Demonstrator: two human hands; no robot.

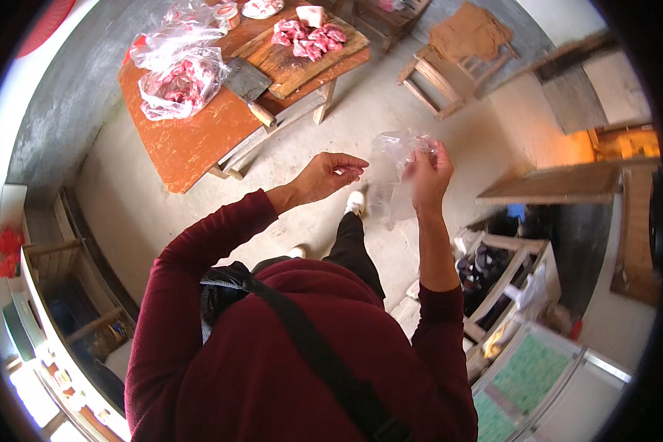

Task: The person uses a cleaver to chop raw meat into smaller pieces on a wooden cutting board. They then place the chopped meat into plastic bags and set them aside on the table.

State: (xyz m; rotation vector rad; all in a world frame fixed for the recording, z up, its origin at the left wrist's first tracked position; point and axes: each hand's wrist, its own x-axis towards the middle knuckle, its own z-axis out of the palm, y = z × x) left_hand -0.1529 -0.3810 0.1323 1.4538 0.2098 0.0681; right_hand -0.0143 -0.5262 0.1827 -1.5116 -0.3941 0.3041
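Observation:
A clear plastic bag (392, 177) hangs limp from my right hand (429, 177), whose fingers pinch its upper edge. My left hand (325, 177) is just left of the bag, fingers curled and tips pressed together; whether anything thin is between them is too small to tell. Ahead, on the orange-brown table (177, 144), a wooden cutting board (302, 70) bears chunks of raw meat (313, 42). Beside the board lies a cleaver (248, 81), its wooden handle over the table's near edge. A clear bag of meat (180, 85) sits left of the cleaver.
Wooden stools (435, 81) stand at the far right, one with a brown cloth (470, 33) on it. A shoe rack (504, 272) and a green-topped cabinet (530, 368) are on my right. A wooden shelf unit (74, 295) is on my left.

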